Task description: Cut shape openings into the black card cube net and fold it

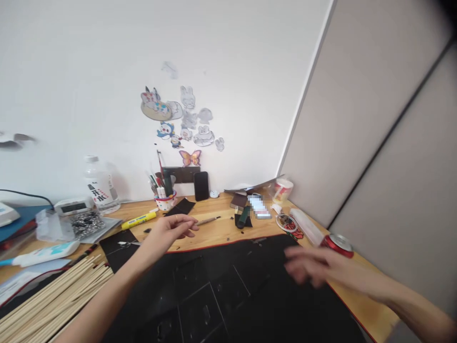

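Observation:
My left hand (176, 228) hovers over the far edge of the black mat (271, 295), fingers loosely bent and somewhat apart. Just beyond its fingertips is a thin brown pen-like tool (208, 221), which seems to lie on the wooden table; whether they touch I cannot tell. Over the right side of the mat, my right hand (310, 267) is blurred by motion, its fingers stretched out and nothing visible in them. Small clear pieces (206, 312) and thin pale lines show on the mat.
Thin wooden sticks (53, 305), a glue bottle (46, 254) and a yellow marker (139, 220) are at left. A pen cup (165, 200) and water bottle (102, 188) stand by the wall. A tape roll (286, 222) and red can (337, 244) sit at right.

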